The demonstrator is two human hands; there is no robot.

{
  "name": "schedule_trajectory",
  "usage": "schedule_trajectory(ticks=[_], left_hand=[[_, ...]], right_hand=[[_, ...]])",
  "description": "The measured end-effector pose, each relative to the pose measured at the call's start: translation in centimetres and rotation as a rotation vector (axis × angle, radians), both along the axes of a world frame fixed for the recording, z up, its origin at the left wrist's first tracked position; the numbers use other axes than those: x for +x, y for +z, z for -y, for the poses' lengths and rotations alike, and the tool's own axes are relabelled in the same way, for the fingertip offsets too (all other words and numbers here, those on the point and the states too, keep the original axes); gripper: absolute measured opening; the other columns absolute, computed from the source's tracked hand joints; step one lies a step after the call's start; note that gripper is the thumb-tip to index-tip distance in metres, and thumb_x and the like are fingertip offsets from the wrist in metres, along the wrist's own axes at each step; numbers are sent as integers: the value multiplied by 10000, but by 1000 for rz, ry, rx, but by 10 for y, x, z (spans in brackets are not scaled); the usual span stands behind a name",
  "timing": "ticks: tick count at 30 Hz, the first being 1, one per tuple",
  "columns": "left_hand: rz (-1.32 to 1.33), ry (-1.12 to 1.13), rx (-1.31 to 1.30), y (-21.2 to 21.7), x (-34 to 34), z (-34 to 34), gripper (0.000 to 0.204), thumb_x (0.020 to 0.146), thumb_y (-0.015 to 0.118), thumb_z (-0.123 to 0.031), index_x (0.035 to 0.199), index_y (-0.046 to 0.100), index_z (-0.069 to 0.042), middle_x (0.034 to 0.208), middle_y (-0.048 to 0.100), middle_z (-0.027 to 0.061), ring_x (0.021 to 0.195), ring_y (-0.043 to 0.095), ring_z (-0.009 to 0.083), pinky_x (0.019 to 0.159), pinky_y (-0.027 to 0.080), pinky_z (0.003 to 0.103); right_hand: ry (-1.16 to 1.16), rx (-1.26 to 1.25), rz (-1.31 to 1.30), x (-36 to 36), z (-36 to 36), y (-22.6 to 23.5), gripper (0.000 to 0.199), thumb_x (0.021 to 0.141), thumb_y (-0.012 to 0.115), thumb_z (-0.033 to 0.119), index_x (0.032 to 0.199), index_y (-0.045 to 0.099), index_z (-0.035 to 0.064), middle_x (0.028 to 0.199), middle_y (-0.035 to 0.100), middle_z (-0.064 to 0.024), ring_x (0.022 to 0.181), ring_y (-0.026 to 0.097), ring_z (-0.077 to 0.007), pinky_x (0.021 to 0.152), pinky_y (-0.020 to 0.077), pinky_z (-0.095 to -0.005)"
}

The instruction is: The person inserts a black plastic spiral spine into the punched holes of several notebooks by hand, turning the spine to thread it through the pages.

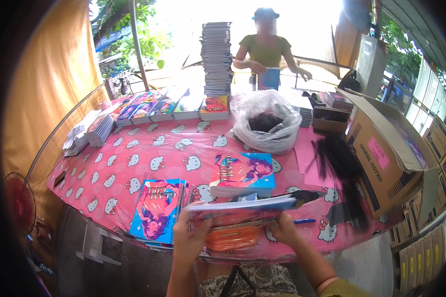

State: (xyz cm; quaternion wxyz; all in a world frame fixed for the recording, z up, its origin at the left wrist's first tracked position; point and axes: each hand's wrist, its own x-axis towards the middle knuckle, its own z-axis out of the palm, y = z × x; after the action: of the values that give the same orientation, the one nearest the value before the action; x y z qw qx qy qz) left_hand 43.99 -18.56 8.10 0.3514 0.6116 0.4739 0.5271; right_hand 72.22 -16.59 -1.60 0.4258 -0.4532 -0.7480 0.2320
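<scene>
A notebook [243, 210] with a colourful cover is held almost edge-on above the near edge of the table. My left hand [191, 231] grips its left end, thumb on the cover. My right hand [284, 229] has its fingers closed at the lower right end. Below it lies an orange packet [234, 238] in shiny plastic. Left of my hands is a pile of spiral notebooks [156, 212] with a blue and pink cover. Another stack of such notebooks [243, 173] sits just beyond the held one. A blue pen [305, 221] rests right of my right hand.
A pink patterned cloth [148, 131] covers the table. Beyond stand a tall notebook stack [216, 59], notebook rows [158, 109] and a plastic bag [266, 121] with dark contents. At right are black thin strands [339, 161] and an open carton [381, 153]. A co-worker [266, 49] stands opposite, holding a blue notebook.
</scene>
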Motion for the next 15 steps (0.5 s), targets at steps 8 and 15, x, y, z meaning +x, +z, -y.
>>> schedule_trajectory(ticks=[8, 15], left_hand=[[183, 74, -31, -54, 15, 19, 996, 658, 820, 27, 1466, 239, 1, 1438, 381, 136, 1340, 369, 251, 1128, 269, 379], [-63, 313, 154, -26, 15, 13, 1008, 709, 805, -95, 1509, 193, -48, 1538, 257, 163, 1422, 253, 275, 1128, 221, 449]], right_hand=[[-12, -176, -236, -27, 41, 1, 747, 844, 712, 178, 1403, 248, 4, 1285, 486, -231, 1185, 512, -316, 994, 407, -428], [-386, -65, -160, 84, 7, 21, 392, 840, 691, 209, 1163, 606, 4, 1038, 666, -170, 981, 647, -328, 854, 501, -405]])
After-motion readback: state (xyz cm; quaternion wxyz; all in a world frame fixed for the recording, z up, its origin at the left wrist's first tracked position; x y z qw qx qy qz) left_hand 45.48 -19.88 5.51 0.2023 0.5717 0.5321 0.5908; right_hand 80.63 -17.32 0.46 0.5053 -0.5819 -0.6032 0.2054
